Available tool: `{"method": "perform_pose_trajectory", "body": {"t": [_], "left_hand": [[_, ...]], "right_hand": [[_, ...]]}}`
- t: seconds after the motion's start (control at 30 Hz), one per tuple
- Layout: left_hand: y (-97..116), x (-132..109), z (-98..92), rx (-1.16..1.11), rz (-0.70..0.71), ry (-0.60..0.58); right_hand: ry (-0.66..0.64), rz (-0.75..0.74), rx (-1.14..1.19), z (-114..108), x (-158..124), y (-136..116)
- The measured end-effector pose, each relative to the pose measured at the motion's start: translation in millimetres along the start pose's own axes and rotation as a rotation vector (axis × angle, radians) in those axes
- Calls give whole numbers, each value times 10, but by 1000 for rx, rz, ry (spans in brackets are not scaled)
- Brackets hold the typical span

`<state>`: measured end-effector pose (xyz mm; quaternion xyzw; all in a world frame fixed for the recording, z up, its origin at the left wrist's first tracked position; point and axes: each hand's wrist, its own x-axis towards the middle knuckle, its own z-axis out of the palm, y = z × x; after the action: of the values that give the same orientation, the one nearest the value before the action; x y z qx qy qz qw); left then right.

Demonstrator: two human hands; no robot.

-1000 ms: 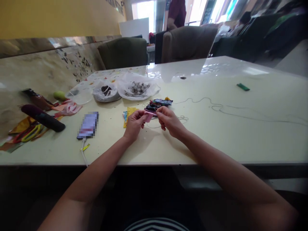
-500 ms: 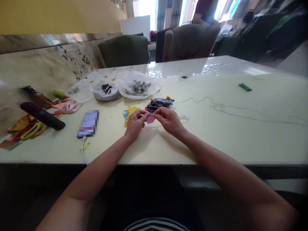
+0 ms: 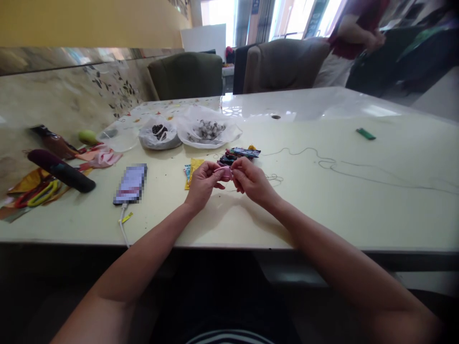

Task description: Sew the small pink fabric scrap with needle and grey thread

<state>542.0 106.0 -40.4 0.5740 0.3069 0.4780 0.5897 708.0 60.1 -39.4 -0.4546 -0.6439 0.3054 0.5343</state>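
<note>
Right now my left hand (image 3: 202, 184) and right hand (image 3: 253, 182) both pinch 1 small pink piece (image 3: 224, 173), gripped from 2 sides for steadiness just above the table (image 3: 322, 210); colourful scraps (image 3: 241, 154) lie at 12 o'clock.

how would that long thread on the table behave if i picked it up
Probably floppy: the thread lies in loose curls and loops. Likely very light, being so thin. On the glossy table it would probably slide and trail rather than lift whole.
</note>
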Motion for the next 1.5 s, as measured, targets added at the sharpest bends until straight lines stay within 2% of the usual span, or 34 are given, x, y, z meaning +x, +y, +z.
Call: {"method": "perform_pose_trajectory", "body": {"t": [0.13,0.27,0.43,0.63,0.77,1.23,1.5], "left_hand": [[6,-3,8,-29,19,-12],[-34,15,-5,-14,21,-9],[-72,35,-27,74,93,32],[-104,44,-66,330,338,68],[-100,39,-76,451,435,76],[-79,25,-79,610,541,89],[-71,26,-83,668,597,80]], "right_hand": [[144,-132,-288,-43,17,7],[253,-186,-340,-107,35,-24],[195,-248,-352,-111,-6,-113],[192,-338,-399,-102,-34,-167],[159,-331,-422,-104,-39,-162],[124,-353,-471,-97,-49,-133],[119,-292,-540,-89,-58,-137]]}}
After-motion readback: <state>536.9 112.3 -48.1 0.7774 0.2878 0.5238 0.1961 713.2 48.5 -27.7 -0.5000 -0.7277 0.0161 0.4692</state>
